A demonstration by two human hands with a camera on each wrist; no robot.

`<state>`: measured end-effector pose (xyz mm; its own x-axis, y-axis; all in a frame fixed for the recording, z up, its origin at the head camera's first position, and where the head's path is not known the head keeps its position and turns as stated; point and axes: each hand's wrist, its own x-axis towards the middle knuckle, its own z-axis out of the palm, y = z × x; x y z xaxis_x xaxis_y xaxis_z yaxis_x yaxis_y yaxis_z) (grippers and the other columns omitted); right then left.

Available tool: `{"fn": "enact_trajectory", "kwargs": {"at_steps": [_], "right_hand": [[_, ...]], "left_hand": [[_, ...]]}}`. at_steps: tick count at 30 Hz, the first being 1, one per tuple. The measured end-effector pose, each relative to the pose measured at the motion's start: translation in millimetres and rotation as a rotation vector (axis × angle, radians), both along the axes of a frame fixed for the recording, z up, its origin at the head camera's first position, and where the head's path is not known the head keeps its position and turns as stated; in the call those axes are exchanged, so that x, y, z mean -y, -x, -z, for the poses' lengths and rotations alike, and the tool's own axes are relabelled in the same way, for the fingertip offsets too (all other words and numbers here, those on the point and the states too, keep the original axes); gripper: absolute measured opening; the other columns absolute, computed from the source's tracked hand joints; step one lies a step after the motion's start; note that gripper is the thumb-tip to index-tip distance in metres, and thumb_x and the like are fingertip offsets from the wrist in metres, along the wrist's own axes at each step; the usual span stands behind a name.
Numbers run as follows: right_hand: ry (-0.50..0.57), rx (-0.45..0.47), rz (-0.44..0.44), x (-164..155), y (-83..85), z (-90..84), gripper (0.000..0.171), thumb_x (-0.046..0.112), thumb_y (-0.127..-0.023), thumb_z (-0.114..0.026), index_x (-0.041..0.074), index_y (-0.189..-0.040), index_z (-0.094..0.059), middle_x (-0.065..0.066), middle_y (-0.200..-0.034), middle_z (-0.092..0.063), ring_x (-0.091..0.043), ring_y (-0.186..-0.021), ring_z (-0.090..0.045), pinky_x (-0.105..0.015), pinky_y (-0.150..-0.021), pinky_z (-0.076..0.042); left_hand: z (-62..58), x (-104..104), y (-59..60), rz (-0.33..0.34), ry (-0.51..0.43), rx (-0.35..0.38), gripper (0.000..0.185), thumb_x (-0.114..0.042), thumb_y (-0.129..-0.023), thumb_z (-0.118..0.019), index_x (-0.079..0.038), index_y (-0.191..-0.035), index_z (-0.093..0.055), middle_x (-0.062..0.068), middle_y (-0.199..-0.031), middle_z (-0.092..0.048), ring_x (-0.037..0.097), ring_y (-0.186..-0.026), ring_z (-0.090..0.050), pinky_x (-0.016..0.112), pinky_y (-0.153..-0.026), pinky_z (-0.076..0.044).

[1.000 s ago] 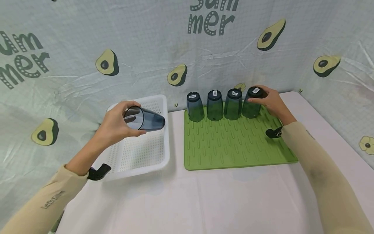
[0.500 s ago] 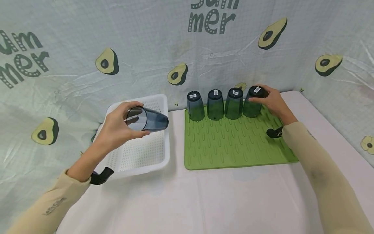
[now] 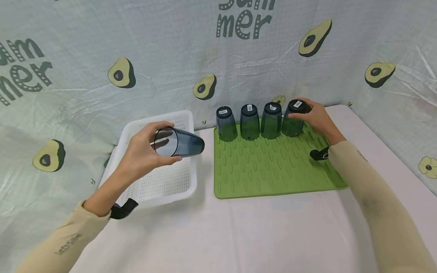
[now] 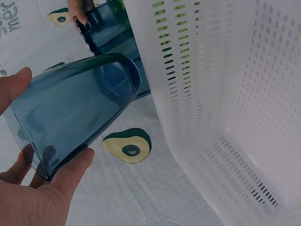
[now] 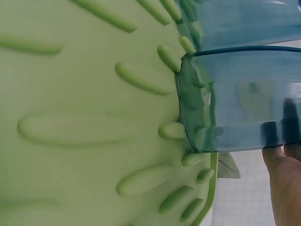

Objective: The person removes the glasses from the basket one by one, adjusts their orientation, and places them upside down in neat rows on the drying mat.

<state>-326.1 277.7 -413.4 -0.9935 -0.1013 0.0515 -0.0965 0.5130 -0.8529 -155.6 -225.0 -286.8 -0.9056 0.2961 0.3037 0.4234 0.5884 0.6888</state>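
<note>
In the head view my left hand holds a blue tinted drinking glass above the white perforated basket. This glass lies on its side in the air, mouth towards the palm and base pointing right. Fingers and thumb grip it near the rim, as the left wrist view shows. On the green ridged mat, my right hand grips the rightmost upside-down glass. The right wrist view shows that glass's rim against the mat; part of the hand is outside that view.
To the left of the gripped glass, three more upside-down glasses stand in a row along the mat's back edge: one glass, a second glass and a third glass. Behind them hangs an avocado-print sheet. A pale cloth covers the table.
My left hand has moved a little to the right with its glass, whose base now reaches past the basket's right rim. The right hand and its glass stay in place.
</note>
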Motion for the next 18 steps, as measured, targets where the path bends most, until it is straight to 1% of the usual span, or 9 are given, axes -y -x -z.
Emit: {"fn": "enact_trajectory", "kwargs": {"at_steps": [1,4,6,7,10,13,16,18], "right_hand": [[-0.009,-0.003,-0.002,0.4,0.5,-0.7,0.088,0.048,-0.086,-0.079,0.022,-0.158,-0.037,-0.016,-0.14,-0.047,-0.023,-0.103,-0.047,-0.048,-0.093,-0.043],[-0.037,-0.011,-0.007,1.4,1.1,-3.4,0.087,0.047,-0.086,-0.079,0.02,-0.158,-0.038,-0.012,-0.132,-0.05,-0.022,-0.095,-0.045,-0.042,-0.086,-0.042],[-0.053,-0.015,-0.014,2.0,1.7,-4.9,0.087,0.047,-0.087,-0.079,0.019,-0.158,-0.038,-0.012,-0.127,-0.051,-0.023,-0.093,-0.044,-0.041,-0.084,-0.041],[-0.053,-0.015,-0.018,2.4,1.7,-5.8,0.088,0.047,-0.087,-0.079,0.018,-0.158,-0.037,-0.012,-0.128,-0.05,-0.024,-0.094,-0.044,-0.042,-0.084,-0.041],[-0.05,-0.01,-0.036,2.7,1.3,-8.2,0.09,0.046,-0.087,-0.079,0.016,-0.159,-0.035,-0.018,-0.14,-0.047,-0.03,-0.108,-0.047,-0.049,-0.091,-0.042],[-0.055,-0.002,-0.046,2.1,0.3,-9.8,0.092,0.045,-0.088,-0.079,0.015,-0.16,-0.032,-0.022,-0.155,-0.037,-0.037,-0.128,-0.044,-0.057,-0.099,-0.041],[-0.074,-0.002,-0.046,1.4,-0.2,-10.1,0.093,0.047,-0.087,-0.079,0.014,-0.161,-0.032,-0.023,-0.16,-0.031,-0.041,-0.134,-0.041,-0.06,-0.1,-0.04],[-0.078,-0.004,-0.044,1.6,0.0,-10.2,0.093,0.047,-0.087,-0.079,0.014,-0.161,-0.032,-0.023,-0.16,-0.031,-0.041,-0.132,-0.042,-0.06,-0.099,-0.04]], "left_hand": [[0.3,-0.3,-0.3,0.005,-0.005,-0.003,0.083,0.007,-0.064,-0.093,-0.002,-0.136,-0.054,0.01,-0.131,-0.058,0.029,-0.118,-0.063,0.025,-0.097,-0.053],[1.8,-0.8,-1.1,0.016,-0.015,-0.004,0.082,0.007,-0.063,-0.093,-0.003,-0.135,-0.055,0.01,-0.129,-0.058,0.028,-0.118,-0.063,0.025,-0.097,-0.053],[2.8,-0.9,-1.8,0.019,-0.015,-0.001,0.081,0.007,-0.063,-0.093,-0.004,-0.134,-0.056,0.01,-0.128,-0.058,0.028,-0.117,-0.063,0.025,-0.097,-0.053],[3.2,-1.0,-2.1,0.02,-0.015,0.001,0.081,0.007,-0.063,-0.093,-0.004,-0.134,-0.056,0.011,-0.128,-0.057,0.028,-0.117,-0.063,0.025,-0.097,-0.053],[4.0,-1.4,-3.4,0.022,-0.019,0.005,0.081,0.008,-0.063,-0.093,-0.004,-0.134,-0.057,0.011,-0.128,-0.057,0.028,-0.118,-0.063,0.025,-0.098,-0.053],[4.4,-1.9,-5.0,0.024,-0.013,0.005,0.082,0.007,-0.062,-0.093,-0.004,-0.135,-0.056,0.01,-0.129,-0.056,0.029,-0.119,-0.062,0.025,-0.098,-0.053],[4.3,-2.5,-6.5,0.028,-0.007,0.007,0.082,0.006,-0.062,-0.094,-0.004,-0.135,-0.056,0.01,-0.13,-0.056,0.029,-0.119,-0.062,0.025,-0.098,-0.053],[4.2,-2.8,-7.0,0.028,-0.003,0.004,0.082,0.006,-0.062,-0.094,-0.004,-0.135,-0.056,0.01,-0.131,-0.056,0.029,-0.119,-0.062,0.026,-0.098,-0.053]]}}
